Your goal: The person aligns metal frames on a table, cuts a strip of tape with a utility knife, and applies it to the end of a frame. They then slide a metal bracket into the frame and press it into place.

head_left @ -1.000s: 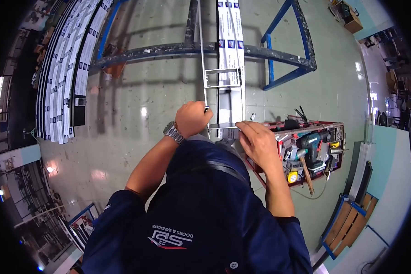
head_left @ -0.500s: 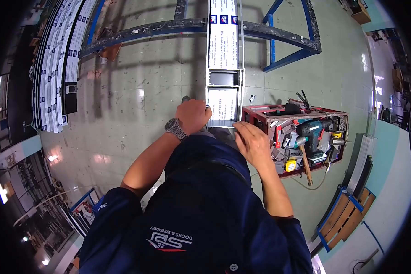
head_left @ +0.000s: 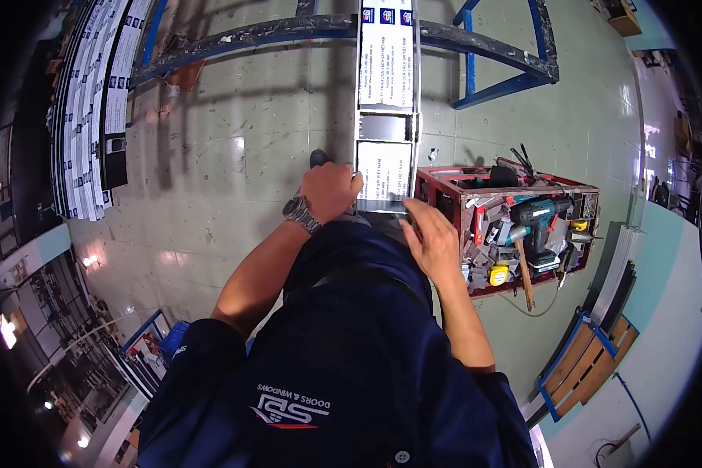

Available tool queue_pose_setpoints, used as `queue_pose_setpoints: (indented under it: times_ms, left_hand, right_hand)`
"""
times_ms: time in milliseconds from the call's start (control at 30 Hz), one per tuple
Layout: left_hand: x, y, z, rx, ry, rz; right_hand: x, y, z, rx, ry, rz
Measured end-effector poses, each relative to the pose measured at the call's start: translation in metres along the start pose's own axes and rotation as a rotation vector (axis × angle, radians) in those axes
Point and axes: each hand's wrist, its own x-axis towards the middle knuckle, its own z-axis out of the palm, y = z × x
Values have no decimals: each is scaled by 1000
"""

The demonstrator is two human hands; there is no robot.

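A long framed metal profile (head_left: pixel 387 74), covered in printed white protective film, runs away from my body. A dark crosspiece (head_left: pixel 384 127) spans it, and its near end has a dark edge (head_left: pixel 380 206) close to my waist. My left hand (head_left: pixel 330 191), with a watch on the wrist, is closed at the left rim of the near end, its thumb side against the rim. Its fingertips are hidden. My right hand (head_left: pixel 433 240) is at the right near corner, fingers extended, thumb apart, index tip at the corner. Beyond my left hand shows a dark rounded tip (head_left: pixel 318 158).
A blue metal stand (head_left: pixel 491 51) supports the profile's far part. To the right sits a red toolbox (head_left: pixel 456 189) holding a cordless drill (head_left: pixel 534 214), a hammer (head_left: pixel 524 265) and a yellow tape measure (head_left: pixel 498 275). Film-wrapped profiles (head_left: pixel 93 109) are stacked at left.
The profile, stand and floor have shifted slightly upward in view. My left hand stays by the left rim. The thumb and index finger of my right hand look more spread at the corner.
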Motion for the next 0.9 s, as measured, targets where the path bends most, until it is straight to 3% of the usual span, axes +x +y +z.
queue_pose_setpoints:
  times_ms: [267, 300, 333, 367, 467, 500, 567, 667, 733, 800, 867, 900]
  left_hand:
    - [-6, -1, -5, 27, -43, 12]
    - [-10, -4, -5, 27, -44, 11]
    - [-14, -7, -4, -176, 56, -16]
    - [-16, -11, -1, -378, 158, -45]
    - [-15, -22, 12, -570, 103, -143]
    - [-12, -30, 25, -572, 104, -150]
    - [-6, -48, 51, -876, -123, -255]
    - [-2, -50, 53, -1040, -173, -174]
    - [-3, -40, 42, -1091, -141, -153]
    - [-1, -34, 23, -994, -382, -349]
    - [-2, -34, 33, -1022, -328, -316]
    - [-4, -27, 30, -1048, -175, -305]
  right_hand:
    - [-23, 25, 13, 96, 60, 51]
    - [-25, 27, 11, 201, 56, 107]
    - [-28, 29, 10, 309, 52, 164]
    - [-40, 45, 24, 751, 134, 411]
    - [-14, 71, 32, 1065, 161, 611]
    - [-3, 78, 38, 1064, 154, 613]
    - [12, 91, 54, 1147, 4, 698]
    - [26, 85, 63, 870, -179, 662]
    - [25, 81, 61, 911, -171, 623]
    - [28, 84, 63, 965, -172, 661]
    - [31, 76, 58, 1008, -171, 722]
    - [36, 78, 63, 1127, -92, 686]
